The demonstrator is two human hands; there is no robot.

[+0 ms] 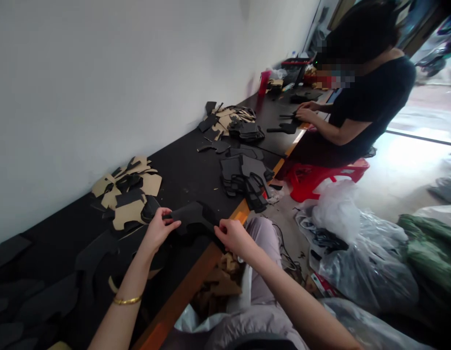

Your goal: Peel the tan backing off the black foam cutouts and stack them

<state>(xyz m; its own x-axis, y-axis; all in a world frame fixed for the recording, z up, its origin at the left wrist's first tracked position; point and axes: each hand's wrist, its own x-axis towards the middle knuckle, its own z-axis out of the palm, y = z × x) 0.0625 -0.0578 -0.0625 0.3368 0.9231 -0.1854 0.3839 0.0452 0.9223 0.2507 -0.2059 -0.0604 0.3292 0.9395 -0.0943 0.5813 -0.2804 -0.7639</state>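
Observation:
A dark, flat cut-out piece (pixel 189 218) with a curved notch is stretched between my two hands, above the near edge of the black table (pixel 185 170). My left hand (pixel 162 224) pinches its left end between thumb and fingers. At the other end, my right hand (pixel 230 236) has its fingers closed on the narrow tip. Close to my left hand lies a heap of tan and black cut-outs (pixel 128 214). Beyond my right hand, a stack of dark cut-outs (pixel 243 172) sits by the table edge.
A co-worker (pixel 371 92) sits farther along the table, hands on dark pieces. Another tan and black heap (pixel 228 119) rests near the wall. A red stool (pixel 309 177) and plastic bags (pixel 367 262) occupy the floor at right. More dark pieces (pixel 46 296) lie at lower left.

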